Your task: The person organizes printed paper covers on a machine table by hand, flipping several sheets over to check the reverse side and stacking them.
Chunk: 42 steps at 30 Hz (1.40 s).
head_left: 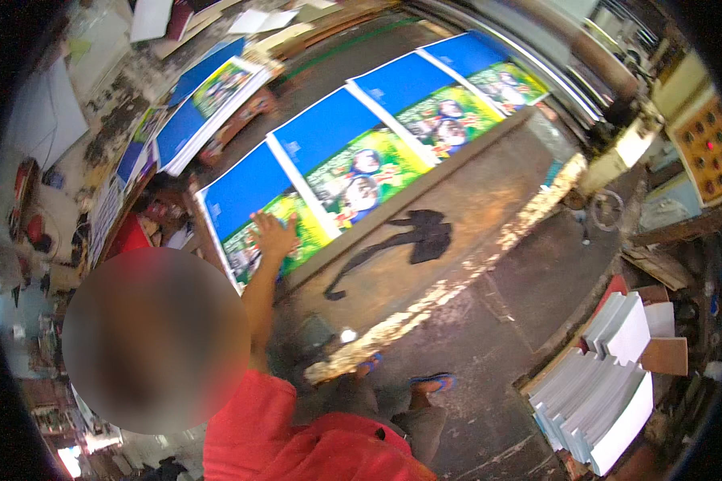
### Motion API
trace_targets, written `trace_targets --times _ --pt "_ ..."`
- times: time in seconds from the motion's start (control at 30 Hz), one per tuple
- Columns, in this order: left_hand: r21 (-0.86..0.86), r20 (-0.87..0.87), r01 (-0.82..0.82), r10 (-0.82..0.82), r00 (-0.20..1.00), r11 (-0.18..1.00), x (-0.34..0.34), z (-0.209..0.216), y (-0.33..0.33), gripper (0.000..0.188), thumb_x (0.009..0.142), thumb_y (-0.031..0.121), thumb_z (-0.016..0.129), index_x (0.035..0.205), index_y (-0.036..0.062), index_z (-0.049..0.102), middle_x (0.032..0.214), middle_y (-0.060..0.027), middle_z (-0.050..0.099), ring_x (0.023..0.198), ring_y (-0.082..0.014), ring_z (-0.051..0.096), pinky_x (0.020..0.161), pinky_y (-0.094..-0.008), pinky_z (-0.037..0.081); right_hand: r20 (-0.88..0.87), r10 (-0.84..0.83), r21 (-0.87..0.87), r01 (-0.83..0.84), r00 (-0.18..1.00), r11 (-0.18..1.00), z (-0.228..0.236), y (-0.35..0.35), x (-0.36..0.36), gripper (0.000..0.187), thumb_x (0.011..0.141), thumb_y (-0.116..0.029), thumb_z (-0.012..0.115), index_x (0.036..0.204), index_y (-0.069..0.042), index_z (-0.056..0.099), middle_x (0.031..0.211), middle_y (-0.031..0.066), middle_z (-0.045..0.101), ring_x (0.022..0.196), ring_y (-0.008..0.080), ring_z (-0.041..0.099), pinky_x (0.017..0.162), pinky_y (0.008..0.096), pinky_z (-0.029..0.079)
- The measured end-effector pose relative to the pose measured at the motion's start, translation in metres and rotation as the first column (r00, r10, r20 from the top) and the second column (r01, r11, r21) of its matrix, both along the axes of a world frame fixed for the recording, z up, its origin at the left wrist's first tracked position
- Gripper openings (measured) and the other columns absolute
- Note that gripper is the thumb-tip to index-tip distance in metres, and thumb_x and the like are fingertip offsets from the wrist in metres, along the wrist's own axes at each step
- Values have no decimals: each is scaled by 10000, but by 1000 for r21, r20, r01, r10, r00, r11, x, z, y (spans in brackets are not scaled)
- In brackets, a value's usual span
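Note:
My left hand is open, palm down with its fingers spread, on the nearest printed sheet. That sheet has a blue upper half and a green picture half. Several like it lie overlapping in a slanting row, among them a second sheet and a far one. They lie along a long machine bed, above its grey metal edge bar. My left arm reaches up from a red sleeve. My right hand is outside the picture.
A worn metal plate with a limp black shape lies below the bar. Left stands a stack of printed sheets. Rollers, a handwheel and a yellow button panel are right; paper stacks sit lower right. A blurred patch covers lower left.

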<state>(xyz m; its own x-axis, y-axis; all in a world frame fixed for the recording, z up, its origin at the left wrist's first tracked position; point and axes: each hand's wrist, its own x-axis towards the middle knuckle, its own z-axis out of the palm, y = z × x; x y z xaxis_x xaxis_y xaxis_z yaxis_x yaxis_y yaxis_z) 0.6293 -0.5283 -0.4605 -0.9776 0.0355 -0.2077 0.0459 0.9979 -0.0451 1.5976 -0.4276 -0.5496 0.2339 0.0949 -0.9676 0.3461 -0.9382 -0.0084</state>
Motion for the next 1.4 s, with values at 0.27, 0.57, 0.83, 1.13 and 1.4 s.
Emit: trace_targets --times 0.27,0.57,0.83,1.13,1.4 --pt "421 -366 239 -78 927 875 63 -3 250 616 983 524 336 1335 52 520 1412 -231 421 1346 -412 315 1096 -537 245 -114 133 213 -107 985 971 -46 274 0 471 959 -445 446 905 -8 611 780 119 568 697 213 525 633 358 434" --pt "717 408 -667 -654 637 -203 403 158 832 757 931 610 428 1385 7 375 1414 -180 438 1265 -332 451 1014 -464 391 -538 406 664 75 738 744 23 852 -277 502 968 -465 480 1259 -64 564 953 84 683 719 149 605 612 280 490" --pt "626 549 -605 -273 790 -492 486 181 1003 544 972 435 396 1373 69 429 1410 -152 440 1269 -355 439 1060 -533 362 -334 787 851 -193 519 488 -80 1175 -389 349 957 -334 494 1172 -81 599 976 79 695 727 167 620 697 339 514" --pt "706 708 -542 472 525 -455 455 83 1134 534 970 417 417 1372 66 436 1409 -152 443 1265 -350 444 1051 -516 376 -705 415 211 -388 575 897 -196 1382 -572 417 932 -429 478 1132 -74 567 1013 91 670 768 176 594 782 383 481" --pt "697 688 -469 690 226 -542 431 4 1335 545 967 429 420 1372 64 435 1399 -152 452 1254 -346 455 1039 -510 388 -899 236 76 -399 368 914 -209 1549 -857 575 952 -434 498 1309 16 463 1253 182 560 1132 303 555 976 453 448"
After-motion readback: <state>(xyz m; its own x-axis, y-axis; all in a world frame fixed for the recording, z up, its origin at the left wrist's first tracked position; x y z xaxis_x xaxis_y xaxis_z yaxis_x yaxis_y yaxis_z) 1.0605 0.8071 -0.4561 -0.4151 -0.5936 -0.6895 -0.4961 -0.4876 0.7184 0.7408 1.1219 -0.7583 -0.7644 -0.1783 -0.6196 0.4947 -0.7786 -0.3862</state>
